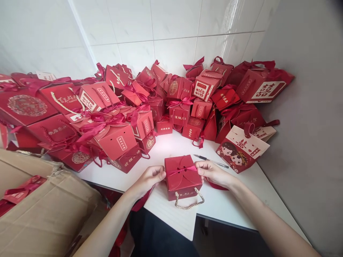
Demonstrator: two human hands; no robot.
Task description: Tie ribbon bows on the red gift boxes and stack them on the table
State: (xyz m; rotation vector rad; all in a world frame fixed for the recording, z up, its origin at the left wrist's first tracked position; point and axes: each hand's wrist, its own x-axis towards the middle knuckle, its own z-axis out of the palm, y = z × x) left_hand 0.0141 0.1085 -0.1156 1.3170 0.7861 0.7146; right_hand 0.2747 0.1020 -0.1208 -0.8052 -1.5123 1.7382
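Observation:
A small red gift box stands at the table's near edge, its scalloped top flaps folded together. A dark pink ribbon crosses the top at two small holes, with its tails hanging off both sides. My left hand is closed at the box's left side, around the ribbon's left tail. On the other side, my right hand pinches the ribbon near the top right edge. A twisted cream cord handle droops from the box's front. Under the box lies a sheet of lined paper, jutting past the table edge.
Many red gift boxes are piled along the wall. A black pen lies behind my right hand. A printed white-and-red box stands at right. An open cardboard carton with red boxes inside is at lower left.

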